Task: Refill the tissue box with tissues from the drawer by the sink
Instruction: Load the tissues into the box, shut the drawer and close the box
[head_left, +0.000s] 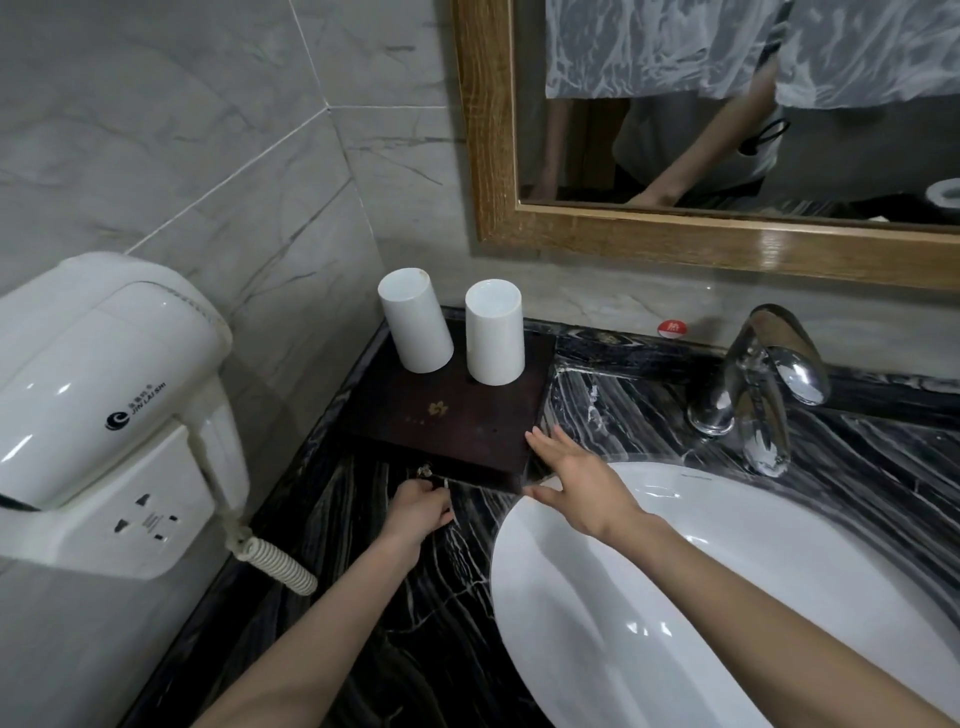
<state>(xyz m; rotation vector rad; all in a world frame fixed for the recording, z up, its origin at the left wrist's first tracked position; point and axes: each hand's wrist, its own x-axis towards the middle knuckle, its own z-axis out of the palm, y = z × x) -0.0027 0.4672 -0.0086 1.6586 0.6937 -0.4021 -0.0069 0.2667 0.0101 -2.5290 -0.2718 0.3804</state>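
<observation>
1. Left hand (422, 505) is curled at the front face of the dark wooden drawer box (457, 415), fingers (439, 506) closed around something small by the little metal knob (424, 472); whether it grips the knob itself or a white scrap beside it, I cannot tell.
2. Right hand (576, 480) is spread wide, fingers flat on the box's near right corner, thumb down along the front edge, palm over the rim of the basin.
3. The drawer box sits on the black, white-veined marble counter (431, 613), pushed into the left back corner, a small gold flower mark on its lid.
4. Two plain white ceramic cups (451, 327) stand upside down on the back of the box, side by side, the left one tilted outward.
5. Just right of the box, the white oval basin (675, 597), with the chrome tap (753, 384) behind it.
6. On the left wall, a white wall-mounted hair dryer (98, 374) with a coiled cord (275, 564) and sockets below.
7. Above, a wood-framed mirror (649, 234) shows the person's forearms.
</observation>
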